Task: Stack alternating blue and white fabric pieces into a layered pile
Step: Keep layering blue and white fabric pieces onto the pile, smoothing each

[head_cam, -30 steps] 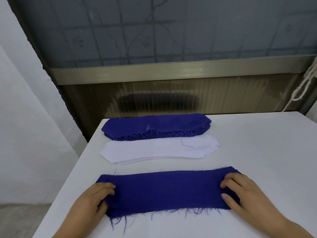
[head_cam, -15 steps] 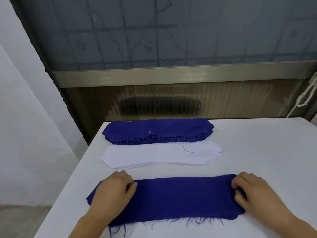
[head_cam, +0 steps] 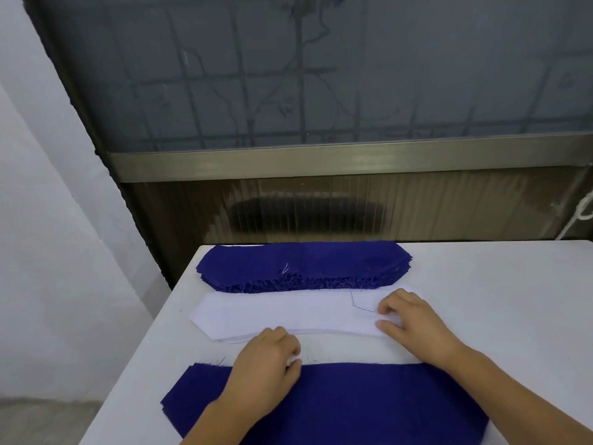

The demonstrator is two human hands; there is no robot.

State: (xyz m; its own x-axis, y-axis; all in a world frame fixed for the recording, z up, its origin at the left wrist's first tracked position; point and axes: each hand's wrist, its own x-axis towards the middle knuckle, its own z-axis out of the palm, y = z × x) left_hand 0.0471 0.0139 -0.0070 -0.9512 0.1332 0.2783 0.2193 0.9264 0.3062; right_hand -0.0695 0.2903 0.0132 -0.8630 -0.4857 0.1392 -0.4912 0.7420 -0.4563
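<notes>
Fabric lies in three places on the white worktop [head_cam: 497,316]. At the far edge sits a blue stack [head_cam: 303,266], many layers thick, with frayed threads along its near side. Just in front of it, touching or nearly so, lies a white stack [head_cam: 272,314], long and narrow with angled corners at its left end; a loose dark thread rests on its right part. Nearest the camera, apart from the white stack across a bare strip of worktop, a single blue piece [head_cam: 369,406] lies flat, its right end hidden under the right forearm. The right hand [head_cam: 414,319] is on the right end of the white stack, fingers curled, with fingertips on top and the thumb at the near edge, seemingly pinching the top layer, though whether any layer is lifted cannot be told. The left hand [head_cam: 268,364] rests at the far edge of the blue piece, left of its middle, with fingers curled loosely; something small and white shows at its fingertips, but what it is cannot be made out, nor whether the hand grips the cloth or only presses on it. Both forearms reach in from the lower edge of the view and cross over the blue piece. Behind the worktop stands a dark frosted window with a metal rail [head_cam: 321,160], and a white cord [head_cam: 582,213] hangs at the right edge.
</notes>
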